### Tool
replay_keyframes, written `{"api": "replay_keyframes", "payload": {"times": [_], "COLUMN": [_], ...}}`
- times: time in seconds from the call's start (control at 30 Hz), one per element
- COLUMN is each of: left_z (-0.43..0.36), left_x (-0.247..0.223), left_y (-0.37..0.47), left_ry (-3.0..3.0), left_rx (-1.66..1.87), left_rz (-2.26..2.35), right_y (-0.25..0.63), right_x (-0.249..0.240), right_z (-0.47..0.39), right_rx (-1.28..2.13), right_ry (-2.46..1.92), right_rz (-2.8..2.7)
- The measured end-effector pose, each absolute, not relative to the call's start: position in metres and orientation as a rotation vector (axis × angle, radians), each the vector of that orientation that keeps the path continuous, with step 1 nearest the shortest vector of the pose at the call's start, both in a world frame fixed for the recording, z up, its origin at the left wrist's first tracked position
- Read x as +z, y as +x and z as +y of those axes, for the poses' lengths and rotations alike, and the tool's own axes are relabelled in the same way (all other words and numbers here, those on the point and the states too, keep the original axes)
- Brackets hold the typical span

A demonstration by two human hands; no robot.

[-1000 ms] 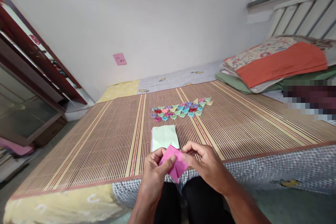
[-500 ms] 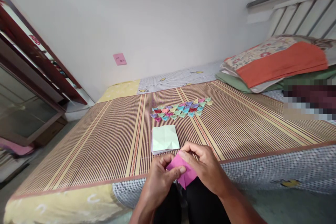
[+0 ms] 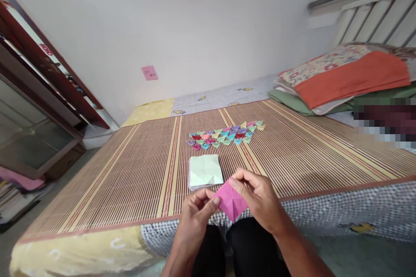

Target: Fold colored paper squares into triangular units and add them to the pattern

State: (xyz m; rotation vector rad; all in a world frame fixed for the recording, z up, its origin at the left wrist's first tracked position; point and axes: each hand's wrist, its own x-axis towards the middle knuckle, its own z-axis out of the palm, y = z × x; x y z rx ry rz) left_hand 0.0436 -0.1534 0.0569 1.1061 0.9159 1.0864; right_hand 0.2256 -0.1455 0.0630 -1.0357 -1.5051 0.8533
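1. Knees: my black-clad knees [image 3: 256, 244] are nearest, below the work. I judge that keeping them level would steady my forearms.

2. Left grip: my left hand [image 3: 197, 213] pinches the left corner of the pink paper [image 3: 232, 204] between thumb and forefinger, thumb uppermost. Light, flat pressure should suffice here; a hard squeeze could mark the paper off its crease.

3. Right grip: my right hand [image 3: 258, 194] grasps the same paper along its upper right edge, thumb on top, fingers behind. How firmly they press cannot be told.

4. Workpiece: the paper is raised between both hands, over the near edge of the bed. It is turned as a diamond, one corner pointing down towards me, with a crease line running to that corner. For a clean crease, I should match edges and corners first, then press from the centre outward.

5. Support: beyond my hands lies the striped mat [image 3: 130, 181]. Its ribbed face would probably print through, so pressing between fingertips seems better.

6. Stock: just past my left hand, a stack of paper [image 3: 205, 170] sits on the mat, pale green sheet on top.

7. Far side: small folded pieces [image 3: 217, 143] lie in rows before the wall [image 3: 227, 30].
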Motion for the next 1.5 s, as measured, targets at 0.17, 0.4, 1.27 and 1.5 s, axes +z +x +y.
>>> {"api": "replay_keyframes", "payload": {"times": [0.17,0.4,1.27,1.5], "left_z": [-0.153,-0.153,-0.172,-0.178], "left_x": [0.066,0.058,0.053,0.058], "left_y": [0.037,0.042,0.073,0.079], "left_ry": [1.144,1.155,0.732,0.911], "left_rx": [0.979,0.889,1.307,1.292], "left_rz": [0.860,0.962,0.780,0.850], "right_y": [0.233,0.222,0.202,0.216], "right_x": [0.066,0.075,0.044,0.053], "right_z": [-0.144,-0.154,-0.163,-0.165], "right_rx": [0.872,1.142,1.172,1.159], "right_ry": [-1.055,-1.027,-0.950,-0.993], "right_rz": [-1.547,-1.685,-1.140,-1.244]}}
